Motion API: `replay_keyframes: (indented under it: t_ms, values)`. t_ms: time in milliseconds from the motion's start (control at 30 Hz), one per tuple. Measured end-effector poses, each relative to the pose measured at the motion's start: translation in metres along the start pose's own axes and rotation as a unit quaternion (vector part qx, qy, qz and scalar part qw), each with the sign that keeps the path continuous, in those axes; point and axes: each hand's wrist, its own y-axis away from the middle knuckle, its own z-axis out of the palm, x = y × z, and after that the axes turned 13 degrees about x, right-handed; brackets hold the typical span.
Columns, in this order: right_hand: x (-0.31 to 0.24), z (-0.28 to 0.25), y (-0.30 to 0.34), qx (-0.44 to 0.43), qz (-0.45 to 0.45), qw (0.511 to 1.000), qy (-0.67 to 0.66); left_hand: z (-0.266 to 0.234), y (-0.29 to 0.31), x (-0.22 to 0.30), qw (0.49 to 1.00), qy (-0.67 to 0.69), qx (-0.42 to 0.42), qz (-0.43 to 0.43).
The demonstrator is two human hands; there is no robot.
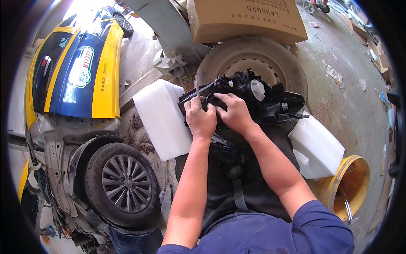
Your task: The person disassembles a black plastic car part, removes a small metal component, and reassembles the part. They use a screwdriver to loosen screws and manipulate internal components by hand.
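Observation:
A black headlight assembly [279,103], seen from its back, lies across my lap against the wheel. It has a round white cap [257,89] and small fittings on the housing. My left hand [200,120] is closed around a thin metal tool [197,90], perhaps a screwdriver, whose shaft points up and away from me. Its fingertips rest at the left part of the housing. My right hand [235,113] is beside it, fingers bent and pressed together at the same spot; what they pinch is too small and dark to name.
White foam blocks [163,120] [319,146] flank the headlight. Beyond it lie a tyre on a steel rim [211,59] and a cardboard box [249,19]. A yellow bucket [364,178] stands at right. At left are a partly stripped car with a wheel [95,178] and a blue-yellow door [72,101].

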Motion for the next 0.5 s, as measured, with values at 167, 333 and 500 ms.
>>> replay_keyframes:
  t_ms: [167,333,500]
  values:
    - [0.005,-0.004,0.001,-0.022,0.003,0.998,-0.065,0.003,-0.005,0.005,1.0,-0.024,0.01,0.005]
    - [0.002,0.005,0.001,-0.007,-0.024,0.998,-0.05,0.005,-0.005,0.013,0.997,-0.076,-0.012,-0.003]
    - [0.008,0.012,0.001,0.015,-0.044,0.998,-0.041,-0.007,-0.004,0.0,0.999,0.025,-0.016,0.014]
